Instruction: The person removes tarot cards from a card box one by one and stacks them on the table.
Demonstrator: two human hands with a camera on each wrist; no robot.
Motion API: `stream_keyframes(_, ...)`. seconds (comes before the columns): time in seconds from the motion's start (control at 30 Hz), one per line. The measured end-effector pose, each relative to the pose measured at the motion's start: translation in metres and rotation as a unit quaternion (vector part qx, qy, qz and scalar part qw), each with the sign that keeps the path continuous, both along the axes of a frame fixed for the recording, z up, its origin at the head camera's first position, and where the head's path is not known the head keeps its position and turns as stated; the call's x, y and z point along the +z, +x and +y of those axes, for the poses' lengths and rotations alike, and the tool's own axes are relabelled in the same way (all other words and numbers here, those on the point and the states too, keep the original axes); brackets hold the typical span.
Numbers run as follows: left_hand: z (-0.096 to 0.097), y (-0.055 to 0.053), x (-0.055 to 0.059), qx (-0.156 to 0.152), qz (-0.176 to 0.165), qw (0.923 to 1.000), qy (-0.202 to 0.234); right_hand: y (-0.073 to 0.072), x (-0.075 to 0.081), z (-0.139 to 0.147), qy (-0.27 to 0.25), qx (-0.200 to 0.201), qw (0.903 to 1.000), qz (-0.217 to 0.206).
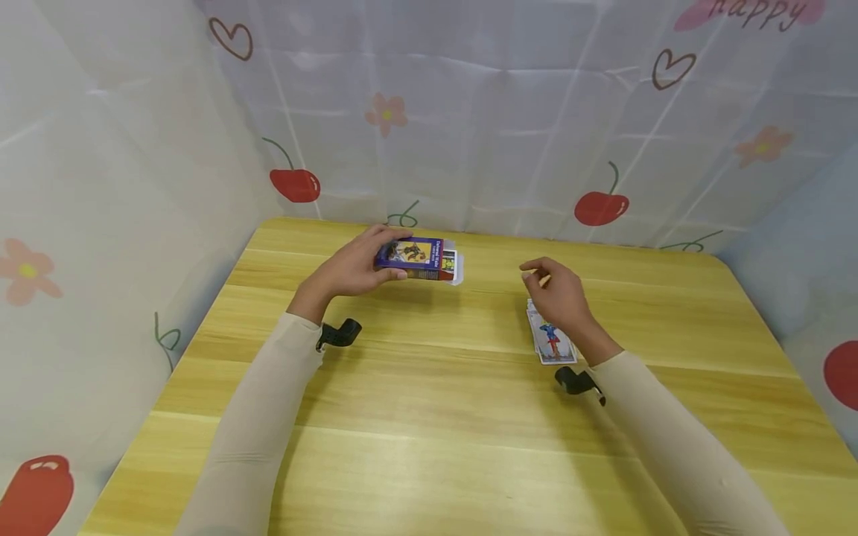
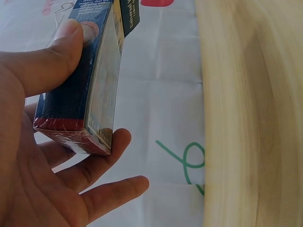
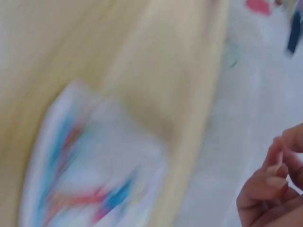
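My left hand (image 1: 355, 266) grips a purple tarot card box (image 1: 410, 253) above the far left of the table, thumb on the near side and fingers on the far side. The box's flap stands open at its right end, where cards (image 1: 449, 260) show inside. In the left wrist view the box (image 2: 71, 101) lies between thumb and fingers, two of which reach past its closed red end. Over to the right, my right hand (image 1: 561, 292) hovers with loosely bent fingers, holding nothing. Below it lies a stack of tarot cards (image 1: 553, 344), face up, partly hidden by the hand; these cards (image 3: 109, 156) look blurred in the right wrist view.
The wooden table (image 1: 402, 417) ends at the back against a white curtain (image 1: 496, 149) printed with cherries, flowers and hearts. More of this sheeting hangs at the left and right sides. Black wrist cameras (image 1: 342, 333) sit below both wrists.
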State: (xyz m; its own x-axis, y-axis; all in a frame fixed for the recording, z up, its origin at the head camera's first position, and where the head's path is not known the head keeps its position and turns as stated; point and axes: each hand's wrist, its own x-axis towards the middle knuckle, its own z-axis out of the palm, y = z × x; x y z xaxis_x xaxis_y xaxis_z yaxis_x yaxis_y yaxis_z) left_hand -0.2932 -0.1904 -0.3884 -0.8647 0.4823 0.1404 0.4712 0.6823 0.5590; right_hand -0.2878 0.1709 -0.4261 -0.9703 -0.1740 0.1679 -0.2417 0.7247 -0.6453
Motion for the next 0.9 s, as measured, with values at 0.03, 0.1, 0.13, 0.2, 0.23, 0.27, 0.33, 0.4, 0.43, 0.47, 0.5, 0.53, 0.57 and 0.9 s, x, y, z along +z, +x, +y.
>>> stream_keyframes(0.03,0.000,0.000,0.000,0.000,0.000,1.0000,-0.001,0.001,0.005,-0.008,-0.020,0.015,0.9997,0.004)
stream_keyframes(0.1,0.000,-0.001,0.000,0.001,-0.001,1.0000,-0.001,0.005,0.013,-0.025,-0.064,0.043,0.9970,0.004)
stream_keyframes(0.13,0.000,-0.001,0.000,0.001,-0.002,1.0000,-0.002,0.006,0.017,-0.032,-0.086,0.056,0.9948,0.001)
stream_keyframes(0.2,0.000,-0.001,0.000,0.001,-0.003,1.0000,-0.002,0.007,0.021,-0.046,-0.125,0.075,0.9893,0.002)
stream_keyframes(0.23,0.000,-0.001,0.000,0.001,-0.004,1.0000,-0.001,0.008,0.023,-0.052,-0.147,0.083,0.9857,-0.001)
stream_keyframes(0.27,0.000,-0.001,0.000,0.001,-0.004,1.0000,0.001,0.009,0.025,-0.058,-0.169,0.091,0.9814,-0.005)
stream_keyframes(0.33,0.000,-0.001,-0.001,0.001,-0.003,1.0000,0.001,0.010,0.028,-0.068,-0.197,0.101,0.9752,-0.013)
stream_keyframes(0.4,0.000,0.000,0.000,0.000,-0.003,1.0000,0.001,0.010,0.030,-0.075,-0.205,0.098,0.9735,-0.026)
stream_keyframes(0.43,0.001,0.000,0.001,0.000,-0.002,1.0000,0.001,0.010,0.030,-0.078,-0.208,0.095,0.9728,-0.039)
stream_keyframes(0.47,0.001,0.001,0.001,-0.001,-0.002,1.0000,0.000,0.010,0.029,-0.080,-0.204,0.090,0.9734,-0.051)
stream_keyframes(0.5,0.001,0.001,0.001,-0.001,-0.002,1.0000,0.001,0.010,0.028,-0.082,-0.197,0.085,0.9747,-0.062)
stream_keyframes(0.53,0.001,0.001,0.002,-0.002,-0.001,1.0000,0.000,0.010,0.028,-0.083,-0.190,0.078,0.9759,-0.073)
stream_keyframes(0.57,0.002,0.002,0.002,-0.002,-0.001,1.0000,0.000,0.010,0.027,-0.084,-0.187,0.073,0.9763,-0.082)
stream_keyframes(0.9,0.002,0.004,0.002,-0.002,-0.001,1.0000,0.004,0.009,0.024,-0.091,-0.240,0.067,0.9557,-0.157)
